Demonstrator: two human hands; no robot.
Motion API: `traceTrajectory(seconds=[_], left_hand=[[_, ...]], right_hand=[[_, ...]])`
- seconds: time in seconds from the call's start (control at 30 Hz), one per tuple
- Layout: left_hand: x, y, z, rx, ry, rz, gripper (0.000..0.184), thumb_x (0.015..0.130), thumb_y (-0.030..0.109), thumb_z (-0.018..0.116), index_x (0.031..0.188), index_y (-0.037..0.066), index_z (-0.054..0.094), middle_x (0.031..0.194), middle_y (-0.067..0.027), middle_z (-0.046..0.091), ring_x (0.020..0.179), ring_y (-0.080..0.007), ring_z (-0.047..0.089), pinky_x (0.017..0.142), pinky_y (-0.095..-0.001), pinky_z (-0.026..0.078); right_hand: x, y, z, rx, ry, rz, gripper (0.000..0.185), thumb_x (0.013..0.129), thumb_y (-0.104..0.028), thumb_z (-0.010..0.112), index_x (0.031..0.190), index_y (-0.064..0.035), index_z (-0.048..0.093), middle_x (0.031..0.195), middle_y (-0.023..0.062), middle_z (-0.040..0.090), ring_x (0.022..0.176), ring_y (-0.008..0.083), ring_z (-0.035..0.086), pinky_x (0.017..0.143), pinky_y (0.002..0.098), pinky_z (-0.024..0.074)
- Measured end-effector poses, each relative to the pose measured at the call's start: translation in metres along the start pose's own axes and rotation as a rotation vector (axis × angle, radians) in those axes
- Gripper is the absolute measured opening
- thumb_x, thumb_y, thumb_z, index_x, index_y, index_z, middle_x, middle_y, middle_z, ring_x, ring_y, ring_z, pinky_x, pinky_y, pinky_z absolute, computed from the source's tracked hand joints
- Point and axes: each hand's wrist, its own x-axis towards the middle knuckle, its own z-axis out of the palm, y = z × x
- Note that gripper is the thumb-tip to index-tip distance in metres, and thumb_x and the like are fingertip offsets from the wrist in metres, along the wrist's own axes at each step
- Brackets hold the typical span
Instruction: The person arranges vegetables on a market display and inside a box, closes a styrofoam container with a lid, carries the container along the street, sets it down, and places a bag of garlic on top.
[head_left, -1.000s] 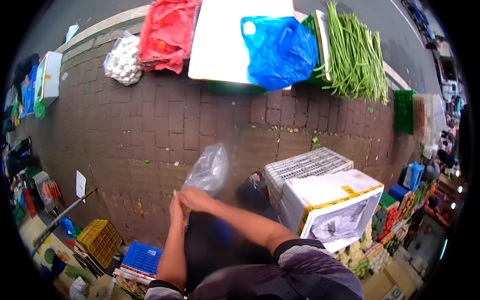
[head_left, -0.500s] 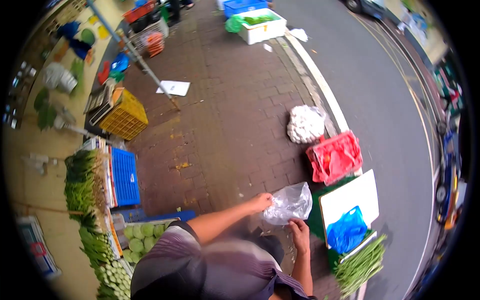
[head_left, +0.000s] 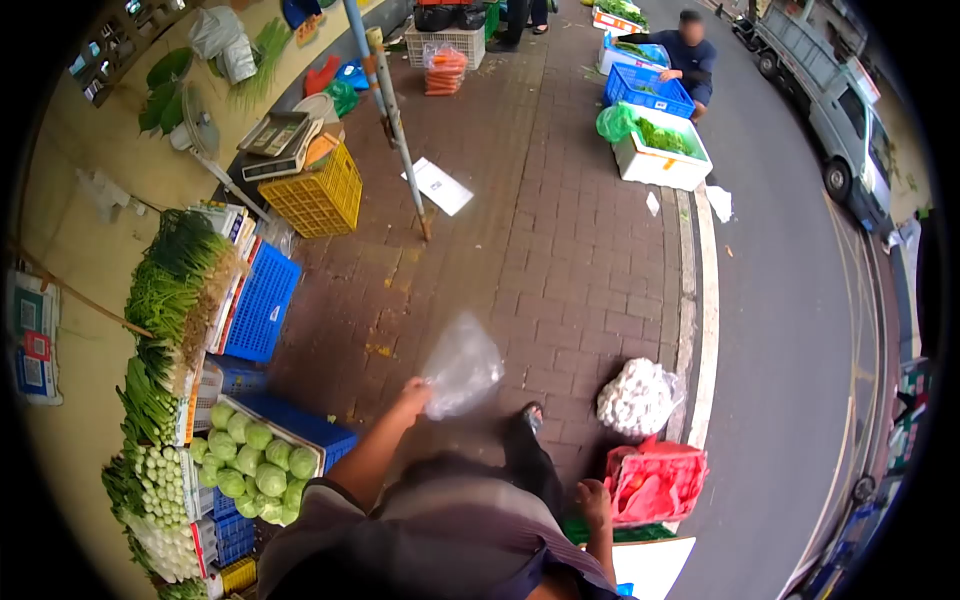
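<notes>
- Pavement [head_left: 560,230]: brick, runs beside the road [head_left: 775,330]; truck [head_left: 835,115] on the road's far side.
- Cabbage crate [head_left: 312,432]: blue outer wall, heaped with green cabbages [head_left: 262,458], left of the person's body. Leafy greens [head_left: 170,285] and white-stemmed vegetables [head_left: 158,480] line the wall side.
- White box [head_left: 662,172]: open, leafy stuff inside, green bag [head_left: 617,122] at its left corner. Blue bin [head_left: 650,88] just beyond it, near a crouching person [head_left: 690,52]; its contents are too small to tell.
- Blue crate [head_left: 264,300]: on its side, next to the greens. Contents not visible.
- Yellow crate [head_left: 325,198]: tilted, flat dark gear stacked on top.
- Red-lined crate [head_left: 657,492]: red plastic sheet in it, round red items partly showing.
- White crate [head_left: 463,44]: black bags on top, bag of carrots [head_left: 445,72] in front.
- Garlic bag [head_left: 636,400]: full of white bulbs, on the pavement just above the red-lined crate.
- Clear bag [head_left: 463,368]: looks empty, hangs over the pavement off the left hand, well apart from the right.
- Left hand [head_left: 414,394]: grip clamped on the clear bag's edge.
- Right hand [head_left: 594,503]: beside the red-lined crate, fingers curled; can't tell if the grip is closed or touching the crate.
</notes>
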Motion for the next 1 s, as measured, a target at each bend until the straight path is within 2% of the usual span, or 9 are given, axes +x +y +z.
traceTrajectory(seconds=[0.3,0.33,0.43,0.6,0.73,0.77,0.83,0.9,1.0], left_hand=[[0.086,0.132,0.041,-0.222,0.086,0.171,0.014,0.089,0.016,0.070,0.101,0.012,0.063,0.084,0.0000,0.061,0.070,-0.0108,0.057,0.052,-0.0285,0.044],[0.105,0.140,0.049,-0.258,0.105,0.190,0.015,0.089,0.016,0.070,0.102,0.011,0.063,0.085,-0.0001,0.061,0.070,-0.0110,0.058,0.052,-0.0290,0.045],[0.171,0.189,0.077,-0.192,0.120,0.175,0.017,0.088,0.014,0.069,0.103,0.009,0.063,0.085,-0.0006,0.062,0.072,-0.0121,0.059,0.054,-0.0306,0.048],[0.266,0.316,0.124,0.011,0.076,0.231,0.013,0.085,0.010,0.067,0.097,0.006,0.064,0.080,-0.0006,0.061,0.069,-0.0119,0.057,0.055,-0.0312,0.047],[0.351,0.485,0.155,0.106,0.081,0.329,0.009,0.087,0.013,0.067,0.089,0.005,0.063,0.073,0.0009,0.054,0.065,-0.0100,0.048,0.055,-0.0297,0.039],[0.358,0.526,0.163,0.109,0.112,0.366,0.011,0.088,0.015,0.067,0.089,0.005,0.063,0.072,0.0011,0.054,0.065,-0.0104,0.049,0.057,-0.0314,0.040],[0.386,0.587,0.167,0.197,0.170,0.459,0.017,0.088,0.017,0.069,0.090,0.001,0.063,0.073,-0.0049,0.059,0.067,-0.0139,0.052,0.060,-0.0348,0.044],[0.439,0.618,0.169,0.150,0.219,0.437,0.018,0.087,0.016,0.071,0.089,0.000,0.063,0.074,-0.0063,0.060,0.069,-0.0149,0.054,0.062,-0.0348,0.046],[0.527,0.641,0.166,0.166,0.408,0.504,0.021,0.085,0.018,0.071,0.095,0.001,0.064,0.077,-0.0088,0.063,0.073,-0.0173,0.059,0.065,-0.0359,0.049]], right_hand=[[0.332,-0.212,-0.095,-0.108,-0.130,-0.214,0.036,0.093,-0.028,0.063,0.105,0.0055,0.067,0.077,0.0144,0.070,0.071,0.0224,0.070,0.067,0.0345,0.0549],[0.377,-0.220,-0.095,-0.253,-0.079,-0.452,0.032,0.092,-0.028,0.064,0.100,0.0027,0.066,0.092,0.0210,0.069,0.075,0.0342,0.069,0.067,0.0404,0.0537],[0.489,-0.276,-0.096,-0.369,-0.186,-0.592,0.033,0.090,-0.025,0.066,0.110,0.0019,0.067,0.099,0.0201,0.071,0.076,0.0285,0.072,0.067,0.0385,0.0564],[0.585,-0.367,-0.081,-0.068,-0.114,0.059,0.043,0.091,-0.026,0.065,0.115,0.0092,0.065,0.097,0.0169,0.071,0.079,0.0275,0.073,0.068,0.0350,0.0594],[0.667,-0.370,-0.079,-0.203,-0.330,0.120,0.040,0.091,-0.028,0.064,0.115,0.0044,0.066,0.098,0.0145,0.071,0.079,0.0250,0.073,0.055,0.0321,0.0536],[0.666,-0.417,-0.077,-0.142,-0.240,0.267,0.032,0.087,-0.029,0.061,0.088,0.0026,0.069,0.083,0.0117,0.068,0.067,0.0230,0.071,0.057,0.0336,0.0543],[0.713,-0.415,-0.069,0.004,-0.277,0.397,0.035,0.093,-0.029,0.064,0.111,0.0007,0.066,0.093,0.0135,0.070,0.073,0.0221,0.072,0.045,0.0328,0.0450],[0.757,-0.448,-0.057,-0.084,-0.313,0.457,0.031,0.087,-0.028,0.065,0.099,-0.0005,0.070,0.077,0.0076,0.068,0.055,0.0195,0.063,0.045,0.0322,0.0449],[0.856,-0.474,-0.055,-0.281,-0.588,0.038,0.027,0.089,-0.029,0.064,0.093,-0.0023,0.068,0.076,0.0079,0.066,0.056,0.0191,0.062,0.044,0.0327,0.0444]])
